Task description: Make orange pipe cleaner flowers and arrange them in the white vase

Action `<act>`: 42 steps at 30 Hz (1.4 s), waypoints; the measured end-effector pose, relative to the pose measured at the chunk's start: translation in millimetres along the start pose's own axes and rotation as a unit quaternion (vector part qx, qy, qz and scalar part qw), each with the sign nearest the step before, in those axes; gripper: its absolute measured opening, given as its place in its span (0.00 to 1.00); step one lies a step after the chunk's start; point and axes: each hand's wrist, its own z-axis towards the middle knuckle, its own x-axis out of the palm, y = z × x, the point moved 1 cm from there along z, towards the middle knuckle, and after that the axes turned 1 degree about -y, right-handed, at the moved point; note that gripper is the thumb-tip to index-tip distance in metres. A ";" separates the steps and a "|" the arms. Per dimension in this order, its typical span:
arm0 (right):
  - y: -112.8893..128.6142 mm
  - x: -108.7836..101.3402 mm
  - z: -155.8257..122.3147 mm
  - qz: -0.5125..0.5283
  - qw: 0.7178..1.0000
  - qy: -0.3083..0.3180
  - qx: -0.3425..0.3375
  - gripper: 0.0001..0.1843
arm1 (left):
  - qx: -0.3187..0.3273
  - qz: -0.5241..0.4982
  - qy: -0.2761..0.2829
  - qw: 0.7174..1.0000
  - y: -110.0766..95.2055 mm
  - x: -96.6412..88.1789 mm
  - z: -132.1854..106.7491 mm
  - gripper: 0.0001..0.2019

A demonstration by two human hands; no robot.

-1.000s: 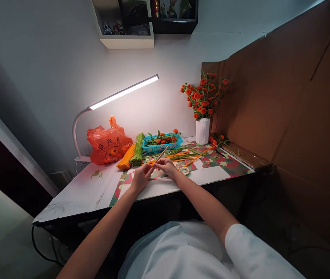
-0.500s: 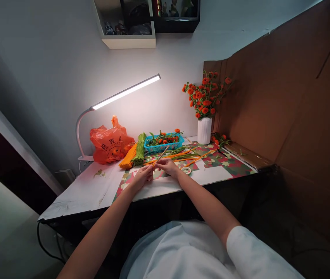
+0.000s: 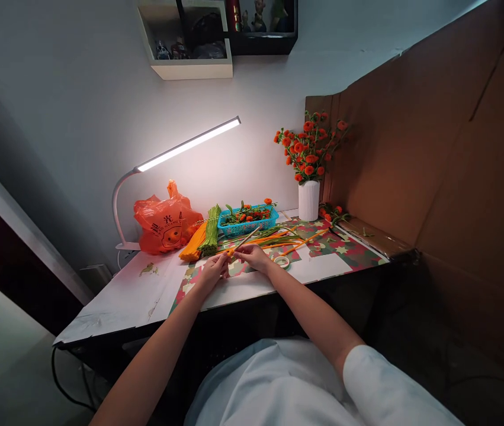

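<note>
Over the front of the table, my left hand (image 3: 215, 270) is closed, pinching a small piece of orange pipe cleaner (image 3: 231, 252). My right hand (image 3: 254, 257) meets it there, fingers closed on a thin pale stick (image 3: 250, 235) that slants up and away to the right. Fingers partly hide the orange piece and the stick's lower end. Just right of my right hand lies a roll of tape (image 3: 282, 261). Loose orange and green pipe cleaners (image 3: 278, 240) spread behind both hands.
Behind my hands stand a blue basket (image 3: 248, 227) of orange flowers, an orange bundle (image 3: 193, 242) and a green bundle (image 3: 209, 232) of pipe cleaners. A red plastic bag (image 3: 167, 222), a lit lamp (image 3: 189, 145) and a white vase (image 3: 308, 201) stand farther back. Cardboard (image 3: 411, 148) walls the right side.
The stick in my right hand has tipped lower toward the right. My hands stay together, and the view has shifted slightly.
</note>
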 end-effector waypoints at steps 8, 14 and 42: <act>-8.6 -1.7 2.9 0.000 0.999 -0.041 0.022 0.23 | 0.071 0.069 -0.052 0.994 -7.0 1.3 -5.2 0.23; -10.5 -2.9 2.3 0.000 0.998 -0.053 0.046 0.23 | 0.168 0.190 -0.127 0.959 -10.4 2.6 -10.6 0.14; -15.3 -4.1 6.2 0.018 0.999 -0.039 0.024 0.23 | 0.134 0.196 -0.082 0.968 -7.5 5.2 -8.7 0.19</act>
